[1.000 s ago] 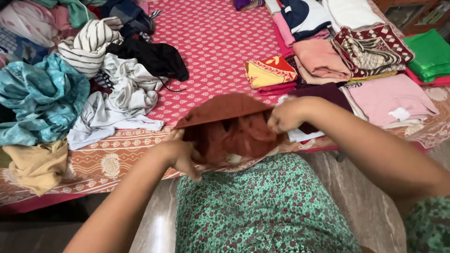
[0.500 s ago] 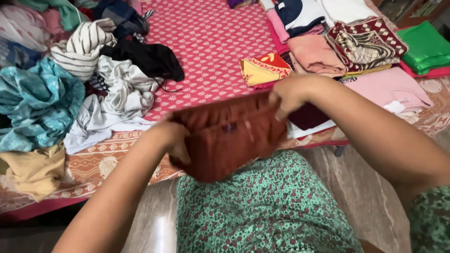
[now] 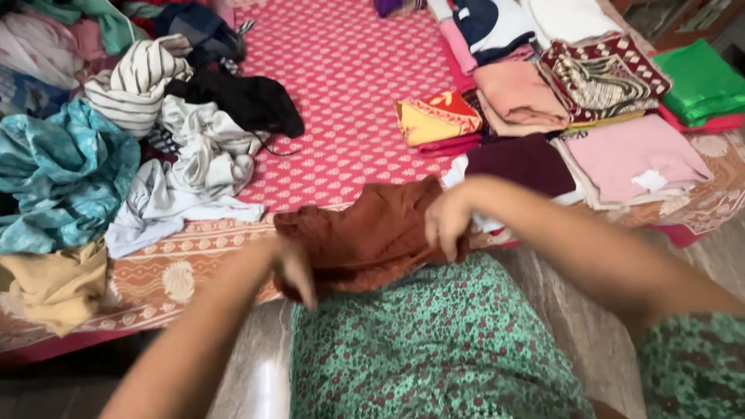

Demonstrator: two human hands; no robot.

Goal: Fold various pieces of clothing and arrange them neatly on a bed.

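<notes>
I see both hands gripping a rust-brown cloth [image 3: 365, 237] at the bed [image 3: 341, 93] edge: left hand [image 3: 295, 268] pinches its lower left, right hand [image 3: 448, 221] its right side. Loose clothes [image 3: 140, 147] left, folded stacks [image 3: 543, 101] right.

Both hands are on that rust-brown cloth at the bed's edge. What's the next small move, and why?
Probably lay the rust-brown cloth flat on the pink bedspread and smooth it. It looks bunched, gripped by the left hand and the right hand, while folded stacks sit to the right and loose clothes to the left.
</notes>
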